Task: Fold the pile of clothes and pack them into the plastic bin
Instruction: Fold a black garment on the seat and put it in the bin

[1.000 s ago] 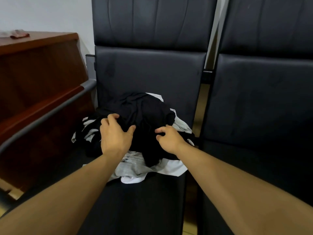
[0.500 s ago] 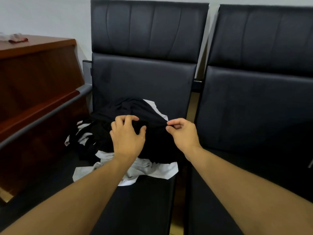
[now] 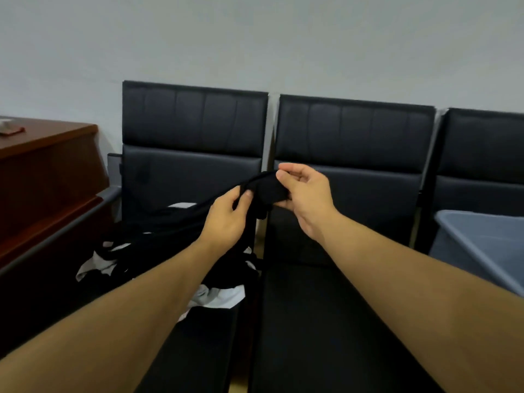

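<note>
No readable writing, brand or label anywhere. Pale grey wall (image 3: 255,38), plain and matte, fills the top half. Three black padded chairs in a row against it, leather-look with stitched vertical panels on the upper backs: left chair (image 3: 192,120), middle chair (image 3: 354,131), right chair (image 3: 482,143) cut off by the frame edge. Reddish-brown wooden cabinet (image 3: 48,177) at left, glossy, partly out of frame; a small flat thing on its top, too blurred to identify. Grey metal armrest (image 3: 71,225) runs along the left chair's side. Grey-blue plastic bin (image 3: 482,245) sits on the right chair's seat, smooth, angled wall, only its near corner visible. Pile of clothes (image 3: 221,296) lies on the left chair's seat, crumpled black and white fabric, individual pieces hard to separate, partly hidden behind the left forearm. Black garment (image 3: 266,188) lifted from the pile, soft and bunched, stretched as a dark band from the pile up to both hands over the gap between left and middle chairs; its type can't be made out. Right hand (image 3: 303,194) has thumb and curled fingers pinching the garment's bunched end. Left hand (image 3: 226,217) grips the same garment just beside it, thumb and fingers closed on the fabric.
</note>
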Available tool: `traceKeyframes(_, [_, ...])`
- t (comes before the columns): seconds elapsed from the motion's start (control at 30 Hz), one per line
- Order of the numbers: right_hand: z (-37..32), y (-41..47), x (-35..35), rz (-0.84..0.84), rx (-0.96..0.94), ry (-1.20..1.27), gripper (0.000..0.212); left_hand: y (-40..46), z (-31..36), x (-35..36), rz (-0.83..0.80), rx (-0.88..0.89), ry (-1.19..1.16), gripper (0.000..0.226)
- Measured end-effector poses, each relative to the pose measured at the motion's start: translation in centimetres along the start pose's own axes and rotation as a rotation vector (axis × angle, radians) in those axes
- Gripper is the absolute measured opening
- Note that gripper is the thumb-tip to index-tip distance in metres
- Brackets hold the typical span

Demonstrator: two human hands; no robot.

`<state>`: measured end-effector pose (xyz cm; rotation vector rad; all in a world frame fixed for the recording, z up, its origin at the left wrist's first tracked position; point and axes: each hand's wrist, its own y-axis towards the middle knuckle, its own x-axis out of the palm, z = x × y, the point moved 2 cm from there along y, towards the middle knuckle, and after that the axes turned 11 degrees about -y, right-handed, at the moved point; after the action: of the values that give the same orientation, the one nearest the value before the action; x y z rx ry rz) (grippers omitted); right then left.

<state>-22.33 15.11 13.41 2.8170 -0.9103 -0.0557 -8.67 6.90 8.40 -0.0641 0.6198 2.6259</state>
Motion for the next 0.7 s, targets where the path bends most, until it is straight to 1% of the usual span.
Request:
traceKeyframes(0.07, [-2.4, -0.8, -2.0, 0.053, -0.046, 0.011, 0.012, -0.4, 3.5, 0.9, -0.050, -0.013, -0.048, 0.029])
traceKeyframes(0.27, [-7.6, -3.7, -8.1, 0.171, -0.109, -0.003, 0.017, -0.8, 10.4, 3.6, -0.022, -0.012, -0.153, 0.032])
traceKeyframes(0.43, [-10.5, -6.0, -12.3, 0.185, -0.137, -0.150, 0.022, -1.3, 14.9, 5.5, 0.043, 0.091, -0.060, 0.034])
traceKeyframes(0.5, [-10.9, -6.6, -13.9, 0.177, -0.127, -0.267, 0.030, -1.4, 15.9, 6.1, 0.049, 0.101, -0.054, 0.036])
traceKeyframes(0.57, [-11.2, -7.1, -15.3, 0.162, -0.142, -0.458, 0.036, -1.4, 16.6, 6.6, 0.036, 0.100, -0.064, 0.039])
traceKeyframes(0.63, [-11.5, -7.7, -16.3, 0.147, -0.188, -0.671, 0.029, -1.6, 17.1, 7.1, 0.023, 0.093, -0.057, 0.042])
traceKeyframes(0.7, [-11.4, -8.0, -16.9, 0.158, -0.240, -0.846, 0.014, -2.0, 17.5, 7.4, 0.012, 0.105, -0.034, 0.042])
